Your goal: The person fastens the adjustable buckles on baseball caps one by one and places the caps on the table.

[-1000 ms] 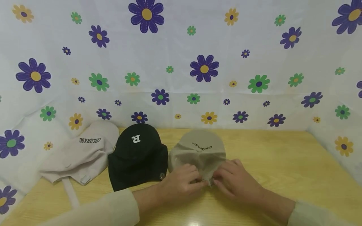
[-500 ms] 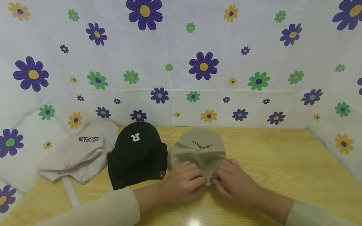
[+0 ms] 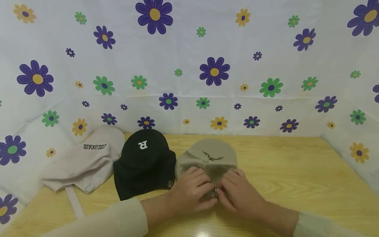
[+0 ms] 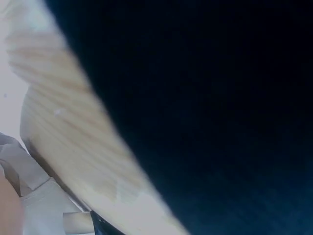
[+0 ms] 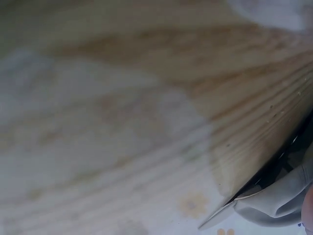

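Note:
A tan baseball cap (image 3: 214, 148) lettered COLORADO lies on the wooden table (image 3: 284, 171), its crown dented across the middle. My left hand (image 3: 192, 191) holds its near edge, fingers curled over the fabric. Facing it, my right hand (image 3: 241, 194) pinches the same edge beside a small metal buckle (image 3: 215, 192). The fingertips of both hands almost meet there, partly hiding the buckle and strap. At the lower right of the right wrist view, the cap's fabric (image 5: 274, 200) shows beside a dark opening.
Left of the tan cap lies a black cap (image 3: 145, 168) with a white R, close to my left forearm. Farther left is a pale pink cap (image 3: 80, 161), its strap (image 3: 74, 202) hanging toward me. A flower-printed cloth (image 3: 189, 49) rises behind the table.
My right hand has moved left, closer to my left hand, along the tan cap's edge. The cap's front has folded more deeply. The other two caps stay in place.

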Demonstrator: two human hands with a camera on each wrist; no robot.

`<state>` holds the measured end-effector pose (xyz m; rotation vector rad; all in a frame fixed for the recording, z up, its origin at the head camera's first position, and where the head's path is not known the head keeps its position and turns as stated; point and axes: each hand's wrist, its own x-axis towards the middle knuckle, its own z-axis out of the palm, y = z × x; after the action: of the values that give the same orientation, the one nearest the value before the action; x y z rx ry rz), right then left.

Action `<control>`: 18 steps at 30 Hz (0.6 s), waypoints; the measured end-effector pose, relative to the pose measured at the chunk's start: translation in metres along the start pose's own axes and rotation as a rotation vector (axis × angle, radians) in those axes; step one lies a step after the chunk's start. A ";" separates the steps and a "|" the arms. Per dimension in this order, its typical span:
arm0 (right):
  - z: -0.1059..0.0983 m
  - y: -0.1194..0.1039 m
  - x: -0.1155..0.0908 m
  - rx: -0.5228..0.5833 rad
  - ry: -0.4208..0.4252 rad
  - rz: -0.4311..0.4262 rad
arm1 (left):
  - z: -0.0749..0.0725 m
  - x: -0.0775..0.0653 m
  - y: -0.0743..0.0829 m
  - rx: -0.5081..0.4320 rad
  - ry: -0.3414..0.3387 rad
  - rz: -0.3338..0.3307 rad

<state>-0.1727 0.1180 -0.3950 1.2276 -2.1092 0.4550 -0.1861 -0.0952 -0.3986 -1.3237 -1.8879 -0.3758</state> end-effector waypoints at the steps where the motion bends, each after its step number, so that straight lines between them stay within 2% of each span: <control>1: 0.001 0.000 0.000 0.002 -0.001 0.002 | 0.000 0.000 0.000 0.002 0.005 0.001; 18: 0.002 0.001 -0.002 -0.087 -0.015 -0.037 | 0.000 0.002 0.000 0.037 -0.016 0.025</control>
<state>-0.1734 0.1186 -0.3976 1.2218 -2.0921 0.3353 -0.1862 -0.0944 -0.3970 -1.3286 -1.8814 -0.3171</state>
